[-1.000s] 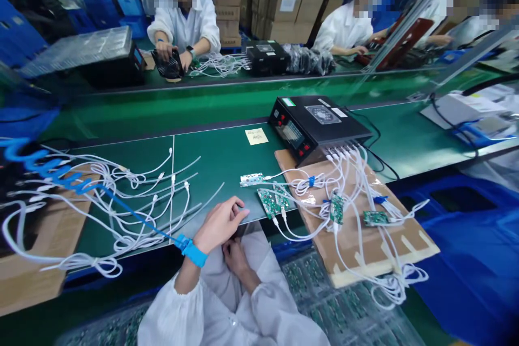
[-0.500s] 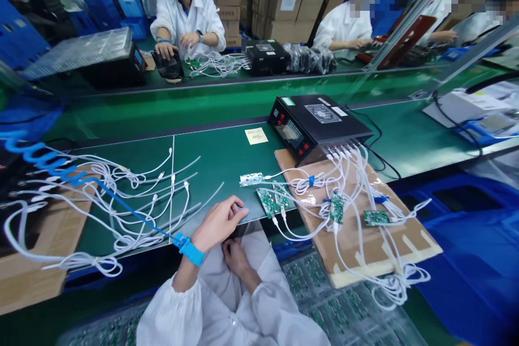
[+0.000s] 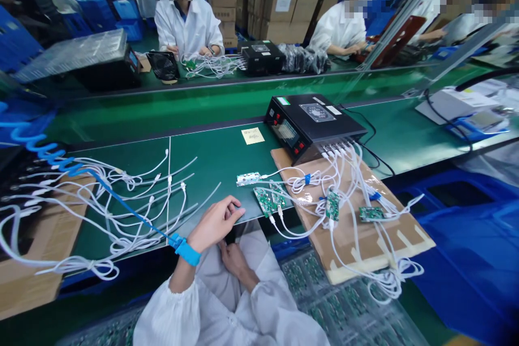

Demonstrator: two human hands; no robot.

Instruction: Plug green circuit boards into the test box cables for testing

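Note:
My left hand, with a blue wrist strap, rests at the front edge of the green table. Its fingers are curled; whether anything is in them is hidden. Lower down, my right hand lies in my lap with its fingers curled and partly hidden. Just right of my left hand is a green circuit board with white cables plugged in, and a smaller board lies behind it. Loose white cable ends spread out to the left.
A black test box stands behind cardboard holding boards and bundled cables. A yellow note lies on the table. Across the bench, a person in a white coat sits near a black fan. Trays of boards lie below.
The view has shifted slightly. The person across has drawn a hand back from the black fan. My two hands have hardly moved.

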